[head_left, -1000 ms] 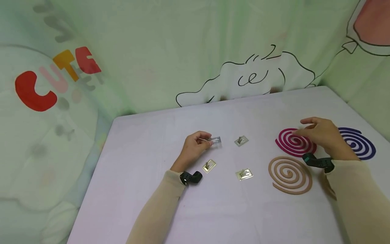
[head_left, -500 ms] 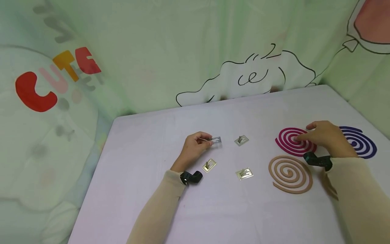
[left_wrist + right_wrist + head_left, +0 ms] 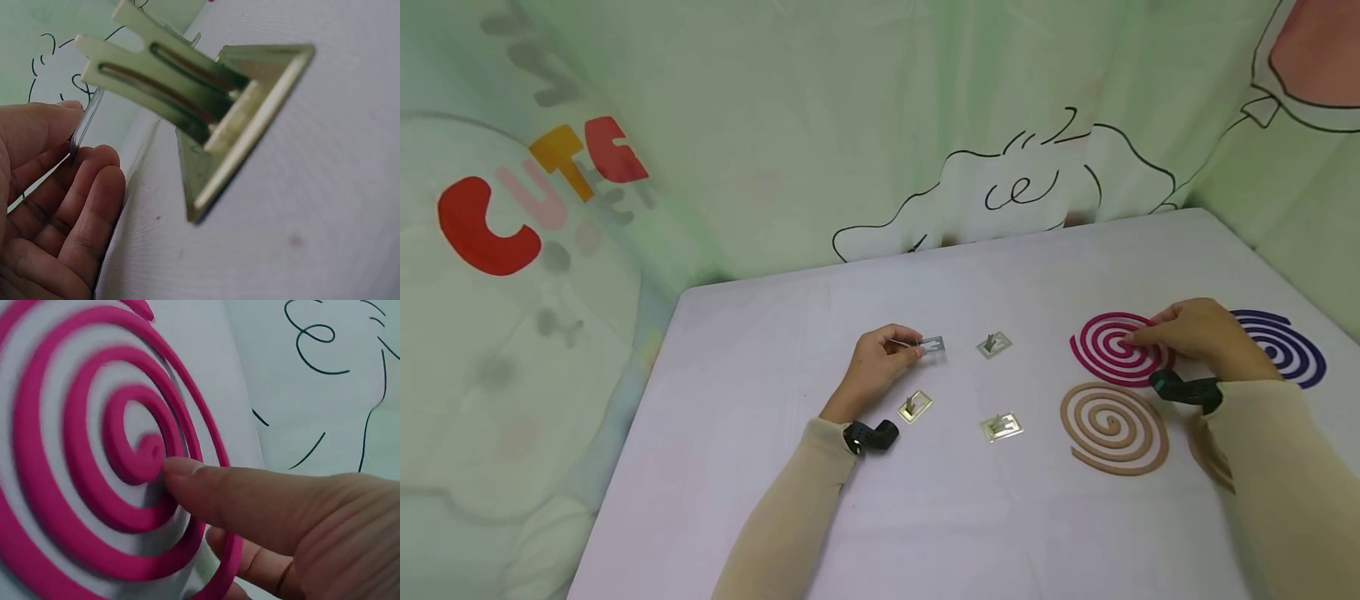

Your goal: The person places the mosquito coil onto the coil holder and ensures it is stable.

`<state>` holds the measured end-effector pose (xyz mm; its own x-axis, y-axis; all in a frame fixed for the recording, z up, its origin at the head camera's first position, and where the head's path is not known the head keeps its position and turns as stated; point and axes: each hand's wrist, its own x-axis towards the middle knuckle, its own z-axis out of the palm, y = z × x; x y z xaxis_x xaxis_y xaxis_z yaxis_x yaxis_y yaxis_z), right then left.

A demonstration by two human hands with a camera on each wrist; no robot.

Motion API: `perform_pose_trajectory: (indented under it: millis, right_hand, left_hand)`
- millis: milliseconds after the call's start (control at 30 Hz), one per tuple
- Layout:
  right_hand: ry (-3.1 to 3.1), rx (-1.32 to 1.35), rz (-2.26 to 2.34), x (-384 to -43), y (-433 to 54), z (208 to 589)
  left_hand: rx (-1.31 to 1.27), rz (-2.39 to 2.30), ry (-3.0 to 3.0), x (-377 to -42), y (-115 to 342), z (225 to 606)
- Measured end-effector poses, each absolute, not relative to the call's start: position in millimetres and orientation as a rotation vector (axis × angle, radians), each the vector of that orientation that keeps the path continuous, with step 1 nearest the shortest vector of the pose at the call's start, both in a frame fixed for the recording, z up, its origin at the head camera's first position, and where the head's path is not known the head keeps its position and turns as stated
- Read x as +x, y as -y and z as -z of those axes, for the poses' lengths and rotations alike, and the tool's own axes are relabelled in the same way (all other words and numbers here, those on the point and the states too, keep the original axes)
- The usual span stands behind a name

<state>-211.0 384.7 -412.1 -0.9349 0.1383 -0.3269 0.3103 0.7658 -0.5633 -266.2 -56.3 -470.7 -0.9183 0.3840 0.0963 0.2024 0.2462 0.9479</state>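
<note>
In the head view my left hand (image 3: 876, 362) pinches a small flat metal mosquito coil stand (image 3: 933, 344) between thumb and fingers. The left wrist view shows it edge-on, beside a brass-coloured stand (image 3: 181, 100) with upright prongs on the table. My right hand (image 3: 1202, 335) grips a pink mosquito coil (image 3: 75, 437). Its thumb lies on the coil near the centre, while other fingers show behind the outer ring in the right wrist view. Three stands lie between the hands: a silvery one (image 3: 994, 344), a gold one (image 3: 914, 407) and another shiny one (image 3: 1002, 427).
A tan coil (image 3: 1112, 427) lies in front of the pink one. Another tan coil (image 3: 1208, 458) is partly hidden by the right forearm. Behind the right hand lies a dark blue coil (image 3: 1270, 354). Printed curtains (image 3: 760, 150) hang behind the table (image 3: 760, 350).
My right hand has moved down onto the pink coil and taken hold of it. The coil has shifted slightly left. My left hand has stayed in place with its stand.
</note>
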Motion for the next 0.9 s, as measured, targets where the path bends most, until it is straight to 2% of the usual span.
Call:
perform_pose_trajectory:
  millis: [333,900]
  right_hand:
    - [-2.600,0.472,1.259,-219.6,-382.0,418.8]
    - [-2.302,0.356,1.598,-219.2,-371.0,420.1]
  left_hand:
    - [0.562,-1.735,-2.371,-266.5,56.5,470.5]
    - [0.550,-1.747,-2.353,-267.7,56.6,472.2]
